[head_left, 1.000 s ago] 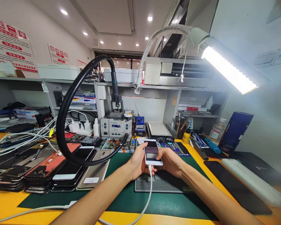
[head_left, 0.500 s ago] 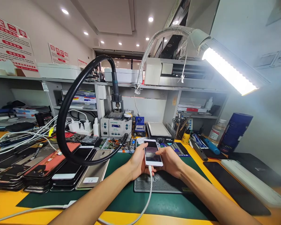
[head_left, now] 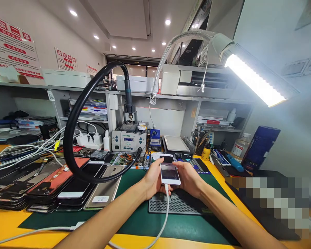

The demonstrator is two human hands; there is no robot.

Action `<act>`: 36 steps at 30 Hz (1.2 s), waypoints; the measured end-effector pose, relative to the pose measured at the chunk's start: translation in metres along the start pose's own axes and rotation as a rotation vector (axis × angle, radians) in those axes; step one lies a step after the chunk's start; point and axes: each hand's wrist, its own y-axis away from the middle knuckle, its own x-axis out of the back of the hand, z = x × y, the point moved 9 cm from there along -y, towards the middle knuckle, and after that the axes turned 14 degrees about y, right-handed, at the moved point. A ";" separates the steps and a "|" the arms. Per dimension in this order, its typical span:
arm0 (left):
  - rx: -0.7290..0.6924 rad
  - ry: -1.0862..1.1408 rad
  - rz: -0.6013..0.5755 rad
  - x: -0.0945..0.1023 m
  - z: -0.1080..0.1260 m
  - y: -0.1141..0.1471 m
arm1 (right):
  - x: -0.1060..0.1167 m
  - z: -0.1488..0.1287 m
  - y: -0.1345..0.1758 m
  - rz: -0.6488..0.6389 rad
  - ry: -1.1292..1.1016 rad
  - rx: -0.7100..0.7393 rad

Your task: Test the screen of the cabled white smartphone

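Note:
A white phone [head_left: 169, 169] with a lit screen is held upright above the green mat [head_left: 134, 221], both my hands around it. My left hand [head_left: 151, 180] grips its left edge and underside. My right hand [head_left: 188, 178] holds the right edge, with the thumb near the screen. A white cable [head_left: 163, 221] plugs into the phone's bottom end and hangs down across the mat toward me. Below the phone lies a grey ridged pad [head_left: 181, 203].
Stacks of phones and screens [head_left: 59, 185] fill the left side. A thick black hose [head_left: 72, 128] loops up to a hot-air station [head_left: 129, 140]. A desk lamp [head_left: 251, 76] shines at the right. Tools, a bottle and a dark blue box [head_left: 259, 147] stand at the right back.
The phone has tipped slightly and its screen looks brighter. Both hands keep their hold in almost the same place.

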 end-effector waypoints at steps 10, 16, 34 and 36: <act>-0.046 -0.031 -0.005 -0.003 0.002 0.002 | 0.005 0.000 0.000 0.064 -0.015 0.013; -0.100 -0.047 0.049 -0.001 0.004 0.005 | 0.013 -0.005 0.001 0.157 -0.029 0.064; -0.153 -0.056 0.024 -0.003 0.008 0.007 | 0.013 -0.014 0.002 0.137 0.134 0.243; -0.159 -0.052 0.026 -0.002 0.008 0.007 | 0.013 -0.014 0.002 0.129 0.150 0.262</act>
